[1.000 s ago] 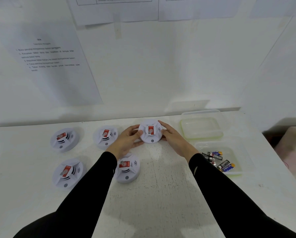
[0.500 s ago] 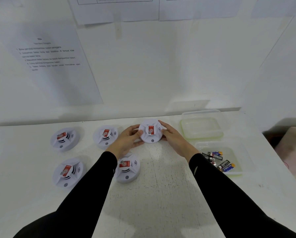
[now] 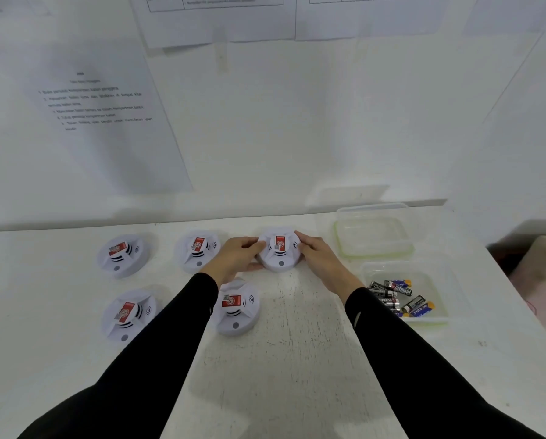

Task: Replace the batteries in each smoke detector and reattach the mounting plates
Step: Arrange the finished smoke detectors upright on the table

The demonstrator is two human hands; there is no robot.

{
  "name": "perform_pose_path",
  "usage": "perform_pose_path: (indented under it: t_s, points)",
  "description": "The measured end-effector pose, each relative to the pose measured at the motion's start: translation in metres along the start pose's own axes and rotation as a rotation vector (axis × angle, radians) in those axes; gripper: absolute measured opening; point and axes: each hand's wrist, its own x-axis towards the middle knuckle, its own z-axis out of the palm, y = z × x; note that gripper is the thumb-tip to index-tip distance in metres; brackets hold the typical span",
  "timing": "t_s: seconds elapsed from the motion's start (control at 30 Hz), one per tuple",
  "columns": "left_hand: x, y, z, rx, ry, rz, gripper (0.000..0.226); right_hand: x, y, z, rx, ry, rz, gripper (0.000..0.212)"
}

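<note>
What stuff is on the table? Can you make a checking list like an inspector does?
Surface: white table, scuffed in the middle.
Job's things: held detector at the back; four other detectors left of it, all label side up; batteries in a tray.
Clutter: empty tub behind the tray.
Grips: left hand and right hand each hold one side of the held detector.
Cables: nothing seen.
Surroundings: white wall with papers on it.
</note>
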Motion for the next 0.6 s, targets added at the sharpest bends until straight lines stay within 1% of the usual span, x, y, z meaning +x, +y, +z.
perform_pose_path:
  t_s: [0.1, 0.3, 0.37, 0.4, 0.47, 0.53, 0.6]
  points:
    - [-0.001, 0.001, -0.005, 0.115, 0.01, 0.001, 0.032, 0.001, 0.0, 0.002, -0.006, -0.001, 0.01, 0.044]
    - [-0.004, 0.001, -0.005, 0.172, 0.008, 0.027, 0.029, 0.007, 0.004, 0.005, -0.029, 0.013, 0.039, 0.031]
    - [-0.004, 0.001, -0.004, 0.186, 0.018, 0.035, 0.028, 0.014, 0.014, 0.004, -0.066, 0.007, 0.057, 0.034]
    - [-0.005, 0.001, -0.004, 0.195, 0.025, 0.033, 0.028, 0.026, 0.031, 0.0, -0.085, 0.019, 0.06, 0.039]
    - [-0.005, 0.0, -0.003, 0.215, 0.043, 0.033, 0.028, 0.032, 0.041, 0.0, -0.063, 0.034, 0.099, 0.05]
    - [-0.008, 0.001, -0.001, 0.233, 0.056, 0.035, 0.031, 0.027, 0.036, 0.003, -0.025, 0.071, 0.121, 0.048]
    - [-0.011, 0.002, 0.001, 0.248, 0.065, 0.047, 0.031, 0.001, 0.001, 0.011, -0.029, 0.096, 0.135, 0.044]
